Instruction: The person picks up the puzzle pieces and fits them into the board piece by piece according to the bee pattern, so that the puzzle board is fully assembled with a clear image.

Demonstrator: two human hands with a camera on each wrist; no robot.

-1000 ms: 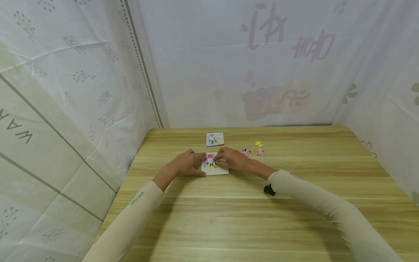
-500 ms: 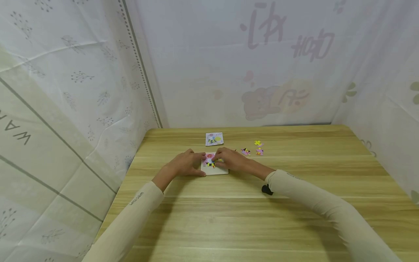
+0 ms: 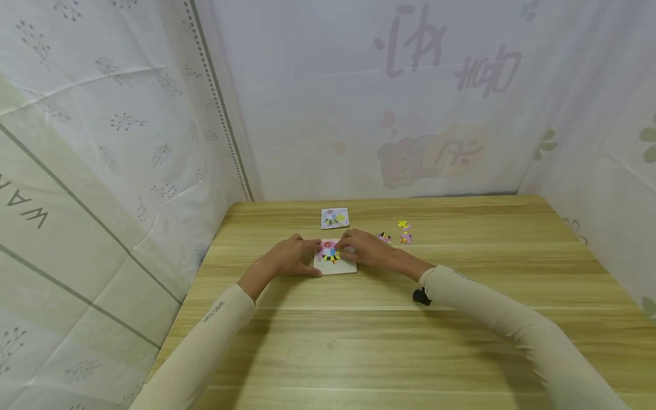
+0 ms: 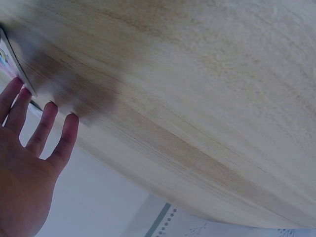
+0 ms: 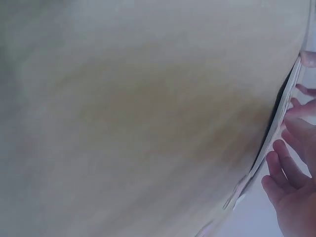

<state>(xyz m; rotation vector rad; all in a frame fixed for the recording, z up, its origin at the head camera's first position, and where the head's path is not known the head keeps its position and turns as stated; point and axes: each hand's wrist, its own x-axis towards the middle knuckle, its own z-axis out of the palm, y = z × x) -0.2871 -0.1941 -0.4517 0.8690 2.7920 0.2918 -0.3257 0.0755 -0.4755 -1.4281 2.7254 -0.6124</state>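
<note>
A small jigsaw board (image 3: 335, 268) lies flat on the table, its upper left covered by joined pieces that show a bee on pink (image 3: 330, 256). My left hand (image 3: 292, 256) rests at the board's left edge. Its fingers are mostly straight, and in the left wrist view two fingertips (image 4: 18, 85) touch the edge. Over the board's upper right, my right hand (image 3: 366, 249) has thumb and index finger close together on a puzzle piece, largely hidden beneath them. In the right wrist view the hand (image 5: 298, 182) shows side-on, above the board (image 5: 284, 106).
Behind the board lies a picture card (image 3: 335, 218) of the same bee. Loose puzzle pieces lie to the right, among them a yellow one (image 3: 402, 224), a pink one (image 3: 406, 237) and a dark-and-pink one (image 3: 384, 237). A patterned curtain (image 3: 307, 114) hangs beyond the wooden table (image 3: 328, 341).
My right fingers have shifted slightly on the board, and more of the blue and yellow bee picture shows beside them. The left hand has stayed at the board's edge.
</note>
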